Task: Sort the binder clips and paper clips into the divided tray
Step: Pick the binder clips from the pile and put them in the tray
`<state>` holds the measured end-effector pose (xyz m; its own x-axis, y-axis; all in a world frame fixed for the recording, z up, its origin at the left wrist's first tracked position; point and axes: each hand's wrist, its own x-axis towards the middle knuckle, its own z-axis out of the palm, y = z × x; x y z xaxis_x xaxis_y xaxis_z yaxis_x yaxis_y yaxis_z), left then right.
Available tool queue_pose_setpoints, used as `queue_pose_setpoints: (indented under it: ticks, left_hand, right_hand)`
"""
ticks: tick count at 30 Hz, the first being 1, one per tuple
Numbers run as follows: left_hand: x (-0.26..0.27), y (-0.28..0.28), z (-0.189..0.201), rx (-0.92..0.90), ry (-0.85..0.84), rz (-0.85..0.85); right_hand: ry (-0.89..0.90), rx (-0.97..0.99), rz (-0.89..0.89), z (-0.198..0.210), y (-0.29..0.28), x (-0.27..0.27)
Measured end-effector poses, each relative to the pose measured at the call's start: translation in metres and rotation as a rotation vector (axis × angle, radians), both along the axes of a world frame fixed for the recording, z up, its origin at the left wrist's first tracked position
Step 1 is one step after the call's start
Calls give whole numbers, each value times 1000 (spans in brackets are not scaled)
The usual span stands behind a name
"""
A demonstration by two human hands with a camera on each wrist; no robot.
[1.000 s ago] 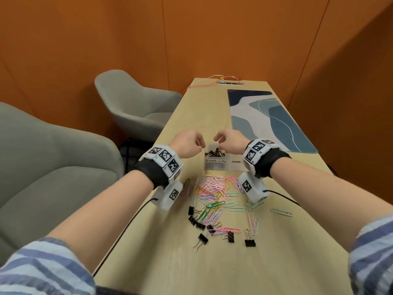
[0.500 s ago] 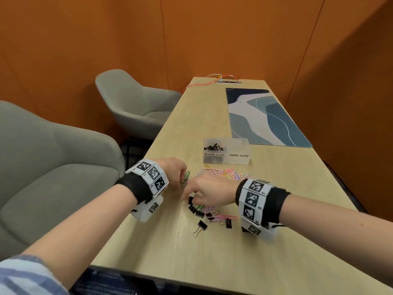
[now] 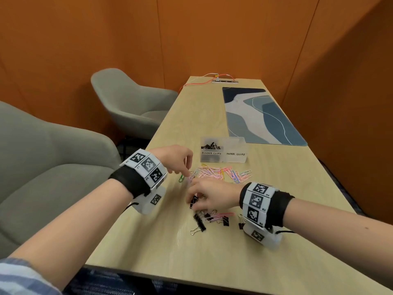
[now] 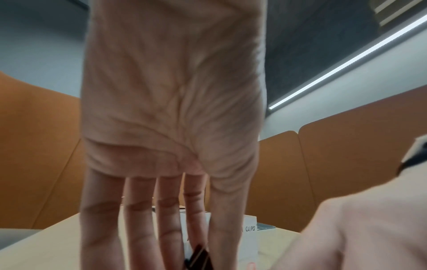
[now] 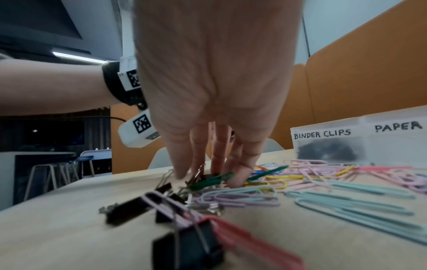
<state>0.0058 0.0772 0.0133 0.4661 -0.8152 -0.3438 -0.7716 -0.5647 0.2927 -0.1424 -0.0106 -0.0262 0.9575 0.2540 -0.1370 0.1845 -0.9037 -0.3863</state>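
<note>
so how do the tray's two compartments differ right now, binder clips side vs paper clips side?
The binder clips compartment already holds a heap of black clips; the paper clips compartment looks empty. The binder clips compartment is the left one, nearer the left hand; the paper clips compartment sits to its right. Each handwritten label names a different clip type. Shared: both are translucent, about the same size, and parts of one divided tray.
</note>
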Motion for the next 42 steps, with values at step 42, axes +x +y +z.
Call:
queue_pose_setpoints:
  ticks: [42]
  left_hand:
    - [-47,7,-20,-143,229,51]
  right_hand:
    - [154,1101,-675,17,-113,28]
